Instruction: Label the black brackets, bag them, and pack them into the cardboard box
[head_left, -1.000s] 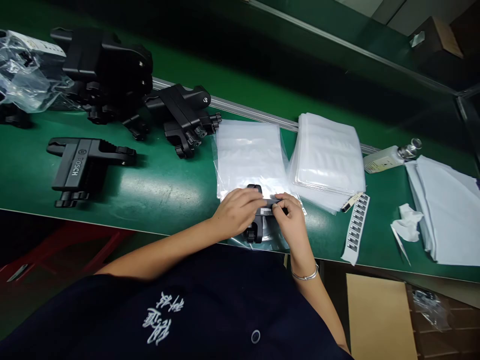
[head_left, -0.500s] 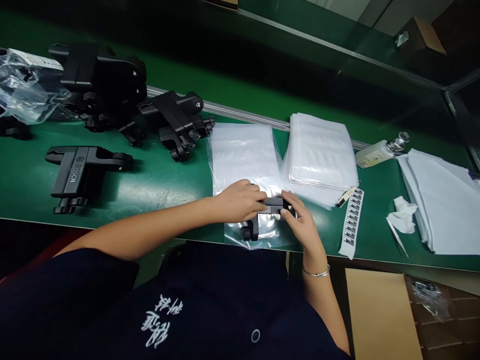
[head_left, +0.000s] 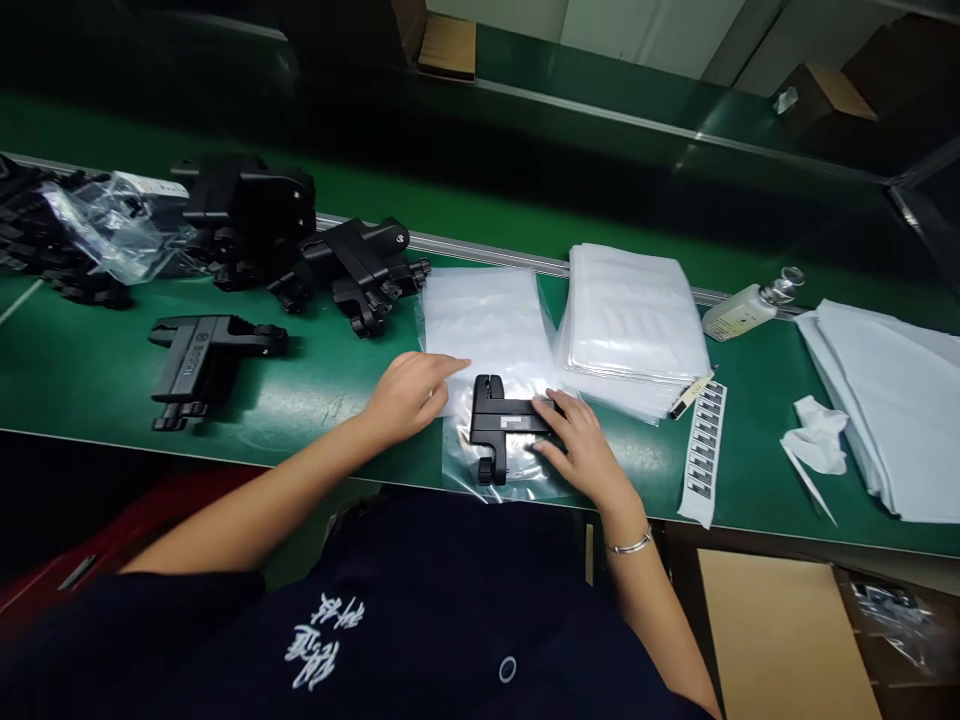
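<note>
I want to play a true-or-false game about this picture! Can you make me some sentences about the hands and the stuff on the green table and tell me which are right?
1. The right hand rests on a black plastic part. True.
2. That black part sits on a red cloth. False: it lies on a clear plastic bag.
3. The left hand grips the black part. False: it is off the part, fingers pointing over the clear bag.
4. A stack of clear bags lies to the right of the single bag. True.
5. A strip of barcode labels lies near the table's front edge. True.
6. The bottle stands upright. False: it lies on its side.
</note>
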